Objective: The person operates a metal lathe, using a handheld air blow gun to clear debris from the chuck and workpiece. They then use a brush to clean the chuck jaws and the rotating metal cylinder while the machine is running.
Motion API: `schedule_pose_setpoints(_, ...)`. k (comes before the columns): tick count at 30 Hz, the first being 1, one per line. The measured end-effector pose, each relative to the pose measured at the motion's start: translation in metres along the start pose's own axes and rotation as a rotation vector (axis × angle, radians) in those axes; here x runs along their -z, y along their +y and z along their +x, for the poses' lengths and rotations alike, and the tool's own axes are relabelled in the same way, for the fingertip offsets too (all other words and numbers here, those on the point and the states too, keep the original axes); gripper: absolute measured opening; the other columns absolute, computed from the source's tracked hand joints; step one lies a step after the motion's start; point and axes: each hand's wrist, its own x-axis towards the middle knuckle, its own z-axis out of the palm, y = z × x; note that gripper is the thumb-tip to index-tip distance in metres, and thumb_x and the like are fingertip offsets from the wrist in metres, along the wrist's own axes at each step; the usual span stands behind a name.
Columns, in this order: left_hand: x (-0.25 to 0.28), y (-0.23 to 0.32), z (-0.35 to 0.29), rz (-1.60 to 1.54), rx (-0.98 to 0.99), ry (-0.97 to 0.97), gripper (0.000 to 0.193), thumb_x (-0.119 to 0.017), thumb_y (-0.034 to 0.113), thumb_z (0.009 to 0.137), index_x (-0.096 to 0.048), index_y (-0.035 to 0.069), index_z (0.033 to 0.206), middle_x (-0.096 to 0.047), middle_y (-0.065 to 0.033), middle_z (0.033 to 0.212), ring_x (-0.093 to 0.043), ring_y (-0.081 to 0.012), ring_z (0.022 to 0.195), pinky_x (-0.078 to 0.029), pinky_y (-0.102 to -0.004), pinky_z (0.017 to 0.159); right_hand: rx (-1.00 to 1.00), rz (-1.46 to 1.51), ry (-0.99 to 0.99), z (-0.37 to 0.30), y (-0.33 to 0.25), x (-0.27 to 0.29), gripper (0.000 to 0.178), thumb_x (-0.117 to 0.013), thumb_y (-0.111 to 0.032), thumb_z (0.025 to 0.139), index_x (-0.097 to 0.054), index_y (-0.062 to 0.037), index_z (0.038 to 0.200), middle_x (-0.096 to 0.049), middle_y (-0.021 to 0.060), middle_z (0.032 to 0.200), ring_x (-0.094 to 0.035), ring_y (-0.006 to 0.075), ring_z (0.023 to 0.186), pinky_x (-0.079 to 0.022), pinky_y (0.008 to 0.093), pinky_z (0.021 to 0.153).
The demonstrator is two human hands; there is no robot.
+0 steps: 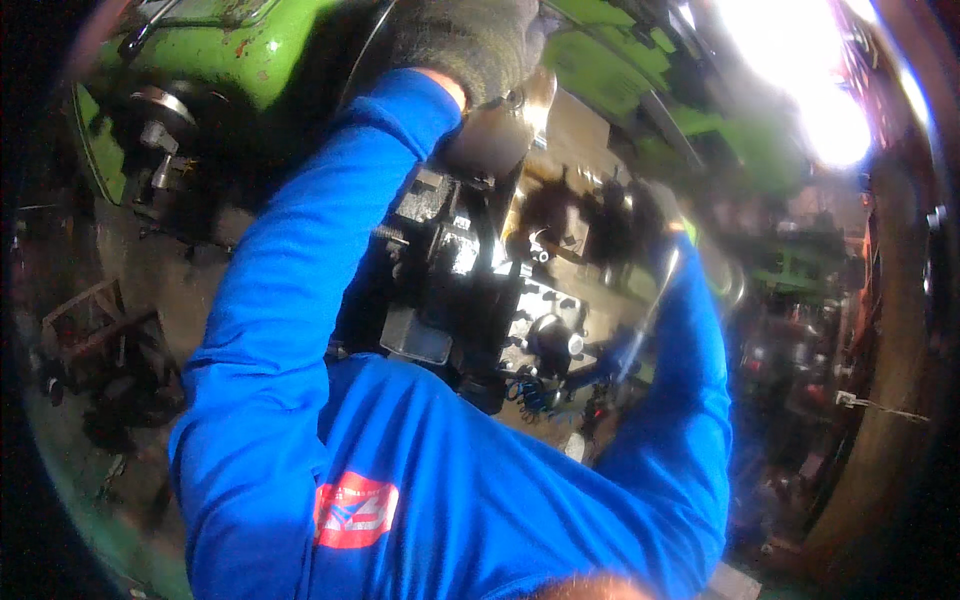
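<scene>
My left hand [465, 45], in a dark grey work glove, reaches to the top edge of the head view. It lies over or against a shiny rounded metal piece [505, 125] on a green lathe-like machine. Its fingers are out of sight, so any grip is hidden. My right hand [655, 205], gloved and blurred, is farther right, beside dark machine parts; its fingers do not show clearly. Between my arms sits the machine's carriage [465, 250], with dark blocks and bright metal faces. Nearer me is a light metal block with a dark round knob [548, 335].
A green machine housing [230, 60] fills the upper left, with a metal handle [160, 140] on its front. More green machine body [620, 70] spans the upper right under a glaring light. A rusty metal frame [100, 310] stands on the floor at left.
</scene>
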Motion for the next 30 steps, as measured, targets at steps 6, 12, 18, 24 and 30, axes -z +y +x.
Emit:
schedule_pose_setpoints(6,0.001,-0.005,-0.004,0.065,0.031,0.005,0.037,-0.055,0.041,0.094,-0.076,0.012,0.104,-0.073,-0.0110,0.112,-0.065,-0.0298,0.115,-0.046,-0.0491,0.101,0.180,-0.053,0.074,0.007,-0.006,0.009,0.031,-0.071,-0.020,0.084,-0.077,-0.0234,0.115,-0.076,0.0161,0.098,-0.073,0.0399,0.095,-0.058,0.0483,0.084)
schedule_pose_setpoints(12,-0.007,0.001,0.000,0.056,-0.006,0.081,0.037,-0.056,0.041,0.092,-0.077,0.012,0.103,-0.073,-0.0110,0.110,-0.066,-0.0294,0.111,-0.046,-0.0483,0.100,0.092,-0.245,-0.038,0.023,0.024,-0.021,0.032,-0.071,-0.022,0.085,-0.076,-0.0224,0.117,-0.075,0.0166,0.102,-0.072,0.0406,0.098,-0.058,0.0488,0.083)
schedule_pose_setpoints(18,0.005,-0.014,-0.005,0.043,0.031,0.003,0.034,-0.058,0.040,0.091,-0.078,0.012,0.097,-0.073,-0.0109,0.109,-0.066,-0.0287,0.111,-0.047,-0.0470,0.098,0.299,0.145,-0.009,0.035,0.000,0.014,0.029,-0.074,-0.024,0.081,-0.076,-0.0157,0.109,-0.075,0.0173,0.100,-0.071,0.0419,0.097,-0.057,0.0480,0.083)
schedule_pose_setpoints(24,-0.006,-0.004,-0.003,-0.014,0.012,0.063,0.032,-0.059,0.038,0.090,-0.078,0.013,0.098,-0.073,-0.0110,0.108,-0.065,-0.0291,0.110,-0.047,-0.0465,0.098,0.277,-0.042,-0.054,0.007,-0.013,0.031,0.029,-0.074,-0.024,0.081,-0.075,-0.0146,0.108,-0.075,0.0180,0.101,-0.071,0.0416,0.097,-0.056,0.0472,0.084)
schedule_pose_setpoints(30,-0.012,-0.009,0.000,0.012,0.031,0.042,0.032,-0.060,0.038,0.090,-0.077,0.012,0.102,-0.072,-0.0110,0.110,-0.064,-0.0293,0.112,-0.046,-0.0469,0.099,0.177,-0.065,0.028,0.005,-0.030,0.021,0.029,-0.071,-0.026,0.085,-0.077,-0.0213,0.113,-0.075,0.0170,0.102,-0.072,0.0397,0.096,-0.057,0.0468,0.085)
